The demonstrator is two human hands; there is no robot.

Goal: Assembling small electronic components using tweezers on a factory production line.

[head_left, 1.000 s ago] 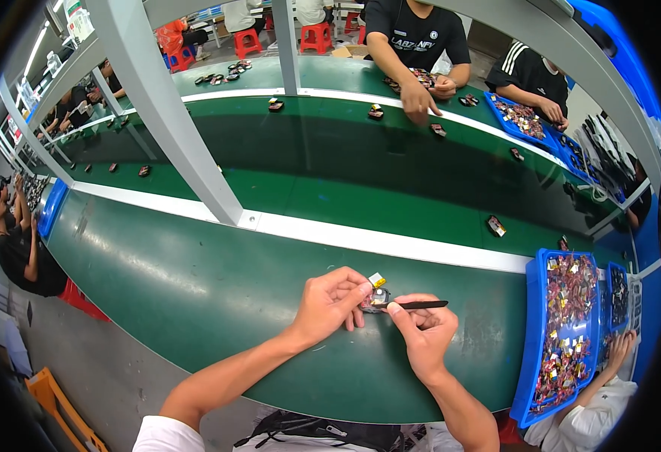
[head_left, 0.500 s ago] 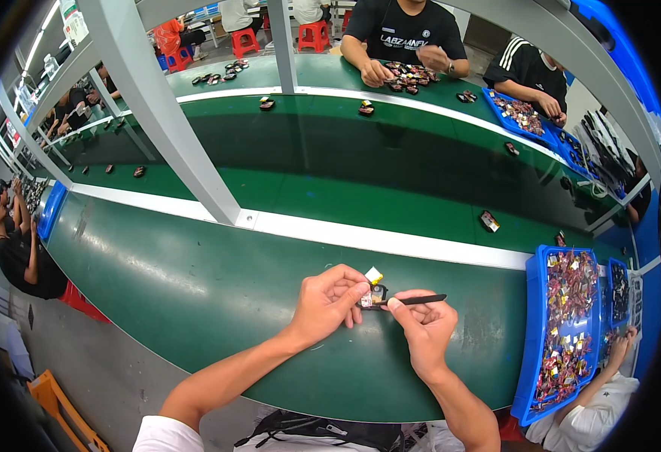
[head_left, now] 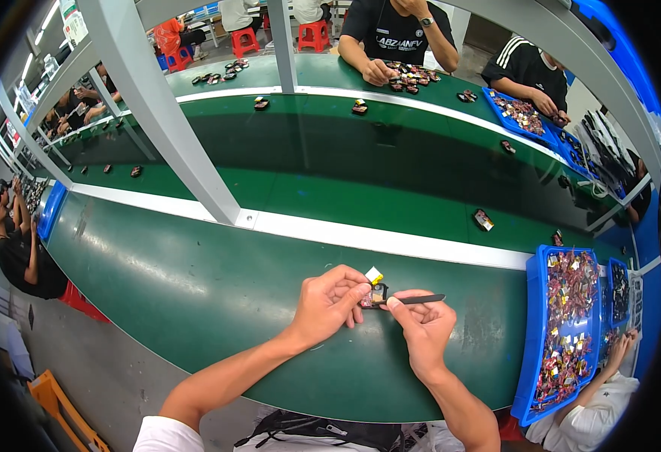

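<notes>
My left hand (head_left: 334,296) pinches a small black plastic casing (head_left: 379,291) with electronic parts inside, just above the green bench. A small white-and-yellow piece (head_left: 374,276) sticks up at the casing's far edge. Between the thumb and fingers of my right hand (head_left: 426,328) is a slim black stick-like tool (head_left: 421,299). It lies almost level, and its tip reaches the casing's near right side. Whether the tip is single or a pair of prongs is too small to tell. Both hands are closed.
A blue tray (head_left: 530,339) full of small wired parts stands on the right, with a smaller blue tray (head_left: 618,290) beyond it. A white rail (head_left: 390,242) and grey posts (head_left: 172,120) separate the bench from a green conveyor (head_left: 300,200) carrying black units. Co-workers sit around.
Units on the conveyor have shifted slightly left. The co-worker across has raised one hand toward the head. My hands hold almost the same place, with the tool's tip still at the casing.
</notes>
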